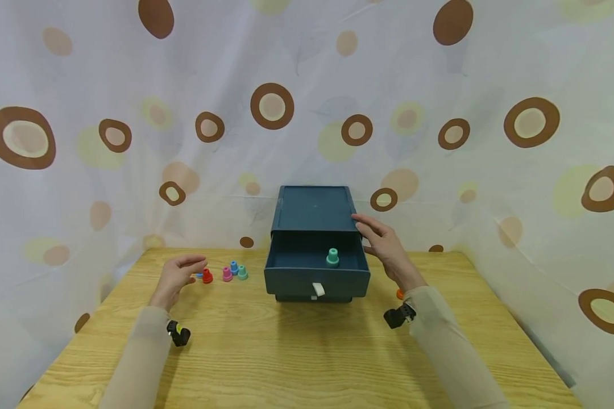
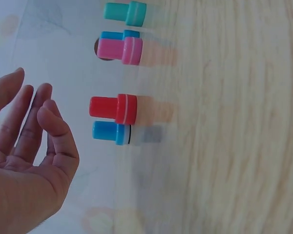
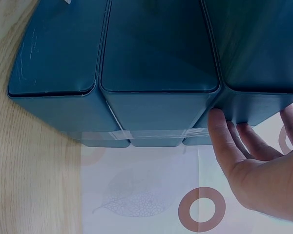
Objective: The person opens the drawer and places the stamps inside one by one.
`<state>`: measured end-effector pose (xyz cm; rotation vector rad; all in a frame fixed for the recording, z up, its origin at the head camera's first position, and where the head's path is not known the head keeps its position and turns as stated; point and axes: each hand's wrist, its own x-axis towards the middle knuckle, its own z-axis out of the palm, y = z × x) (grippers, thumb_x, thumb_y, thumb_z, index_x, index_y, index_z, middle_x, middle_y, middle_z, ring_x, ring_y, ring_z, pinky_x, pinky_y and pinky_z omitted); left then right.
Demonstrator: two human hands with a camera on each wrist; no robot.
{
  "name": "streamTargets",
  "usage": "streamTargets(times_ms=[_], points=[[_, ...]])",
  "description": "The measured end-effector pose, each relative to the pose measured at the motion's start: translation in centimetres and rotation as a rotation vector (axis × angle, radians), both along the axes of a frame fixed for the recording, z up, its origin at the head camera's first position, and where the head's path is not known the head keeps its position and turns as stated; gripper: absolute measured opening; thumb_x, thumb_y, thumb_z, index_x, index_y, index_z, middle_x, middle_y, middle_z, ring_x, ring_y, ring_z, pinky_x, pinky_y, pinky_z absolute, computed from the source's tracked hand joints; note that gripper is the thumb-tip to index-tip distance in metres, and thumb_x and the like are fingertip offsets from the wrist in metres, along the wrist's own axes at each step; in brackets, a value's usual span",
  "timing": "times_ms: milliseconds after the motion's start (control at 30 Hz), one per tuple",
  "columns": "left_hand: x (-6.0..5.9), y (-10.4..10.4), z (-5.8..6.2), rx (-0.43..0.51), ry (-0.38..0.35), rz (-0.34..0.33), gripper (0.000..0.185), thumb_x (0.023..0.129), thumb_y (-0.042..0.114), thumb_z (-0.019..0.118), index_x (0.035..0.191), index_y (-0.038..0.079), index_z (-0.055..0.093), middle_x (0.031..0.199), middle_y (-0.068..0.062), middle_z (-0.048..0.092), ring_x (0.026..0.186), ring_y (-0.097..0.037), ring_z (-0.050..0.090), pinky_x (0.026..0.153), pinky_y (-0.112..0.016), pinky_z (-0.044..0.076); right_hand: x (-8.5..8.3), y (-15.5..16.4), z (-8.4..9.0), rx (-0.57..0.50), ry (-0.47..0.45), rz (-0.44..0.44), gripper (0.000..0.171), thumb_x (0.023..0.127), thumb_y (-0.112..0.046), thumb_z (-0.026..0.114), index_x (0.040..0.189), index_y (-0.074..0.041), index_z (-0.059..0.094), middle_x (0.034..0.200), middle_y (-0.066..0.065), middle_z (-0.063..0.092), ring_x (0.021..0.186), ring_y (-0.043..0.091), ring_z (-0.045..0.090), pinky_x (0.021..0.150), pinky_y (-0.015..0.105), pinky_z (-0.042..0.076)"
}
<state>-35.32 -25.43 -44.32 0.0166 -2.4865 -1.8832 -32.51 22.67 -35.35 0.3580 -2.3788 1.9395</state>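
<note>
My left hand [image 1: 175, 279] hovers over the left of the table beside a red toy stamp [image 1: 207, 276], its fingers loosely bent around nothing. A blue stamp [image 2: 105, 130] stands right by the red one. Close by are a pink stamp [image 1: 227, 275], a second blue stamp [image 1: 234, 267] and a teal stamp [image 1: 243, 273]. With its fingers extended, my right hand [image 1: 389, 250] touches the right side of a dark blue drawer cabinet [image 1: 314, 209]. The cabinet's upper drawer [image 1: 297, 282] is pulled out, and another teal stamp [image 1: 332, 259] stands inside it.
An orange item [image 1: 399, 294] on the wooden table [image 1: 225, 352] is partly hidden by the right forearm. White drawer pulls [image 1: 318, 289] stick out at the cabinet's front. A patterned curtain [image 1: 307, 153] hangs behind the table and along both sides.
</note>
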Motion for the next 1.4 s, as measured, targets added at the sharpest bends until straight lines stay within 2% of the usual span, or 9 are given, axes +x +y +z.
streamTargets(times_ms=[133, 300, 467, 633, 800, 1100, 1400], points=[[-0.2, -0.2, -0.5, -0.023, 0.004, 0.014, 0.05, 0.095, 0.034, 0.066, 0.134, 0.005, 0.058, 0.119, 0.001, 0.068, 0.107, -0.014, 0.061, 0.089, -0.038, 0.051, 0.0, 0.0, 0.0, -0.001, -0.004, -0.002, 0.052, 0.101, -0.044, 0.05, 0.148, -0.02, 0.046, 0.159, 0.005, 0.032, 0.148, 0.031, 0.028, 0.112, 0.06, 0.032], [-0.7, -0.2, -1.3, -0.059, 0.001, -0.001, 0.049, 0.098, 0.028, 0.061, 0.14, 0.003, 0.053, 0.14, -0.015, 0.054, 0.113, -0.02, 0.056, 0.087, -0.035, 0.05, -0.1, -0.1, 0.0, 0.0, 0.0, -0.002, 0.052, 0.101, -0.044, 0.05, 0.147, -0.02, 0.046, 0.159, 0.005, 0.033, 0.147, 0.031, 0.028, 0.112, 0.061, 0.031], [-1.2, 0.0, -2.0, -0.061, -0.001, -0.028, 0.046, 0.1, 0.02, 0.059, 0.142, 0.002, 0.05, 0.143, -0.021, 0.05, 0.106, -0.017, 0.058, 0.082, -0.032, 0.05, 0.0, 0.0, 0.0, 0.007, 0.001, -0.005, 0.052, 0.101, -0.044, 0.05, 0.147, -0.02, 0.046, 0.159, 0.005, 0.032, 0.147, 0.031, 0.028, 0.112, 0.061, 0.031], [-1.6, 0.3, -2.2, -0.084, -0.001, -0.033, 0.044, 0.099, 0.014, 0.058, 0.141, 0.0, 0.051, 0.141, -0.023, 0.052, 0.095, -0.009, 0.058, 0.074, -0.028, 0.049, 0.0, 0.0, -0.1, 0.008, 0.006, -0.005, 0.053, 0.101, -0.045, 0.05, 0.147, -0.02, 0.046, 0.159, 0.005, 0.031, 0.148, 0.031, 0.027, 0.112, 0.061, 0.031], [-1.8, 0.4, -2.2, -0.092, -0.028, -0.053, 0.043, 0.098, 0.009, 0.057, 0.139, -0.003, 0.051, 0.141, -0.026, 0.051, 0.093, -0.016, 0.057, 0.066, -0.028, 0.046, 0.0, -0.1, 0.0, 0.001, 0.004, -0.005, 0.053, 0.101, -0.045, 0.05, 0.147, -0.02, 0.046, 0.159, 0.006, 0.032, 0.147, 0.032, 0.028, 0.112, 0.061, 0.031], [-1.5, 0.4, -2.2, -0.108, -0.1, -0.065, 0.043, 0.097, 0.01, 0.06, 0.137, -0.003, 0.053, 0.135, -0.024, 0.057, 0.091, -0.018, 0.059, 0.065, -0.029, 0.043, 0.2, -0.2, 0.1, -0.003, 0.004, 0.006, 0.053, 0.101, -0.044, 0.05, 0.148, -0.019, 0.045, 0.159, 0.007, 0.031, 0.147, 0.033, 0.028, 0.112, 0.062, 0.03], [-1.2, 0.2, -2.1, -0.118, -0.126, -0.081, 0.046, 0.096, 0.007, 0.061, 0.139, -0.003, 0.051, 0.139, -0.023, 0.054, 0.092, -0.009, 0.057, 0.071, -0.029, 0.049, 0.2, -0.1, 0.2, 0.008, 0.006, 0.001, 0.054, 0.101, -0.045, 0.05, 0.148, -0.019, 0.045, 0.159, 0.007, 0.032, 0.147, 0.033, 0.028, 0.111, 0.062, 0.031]])
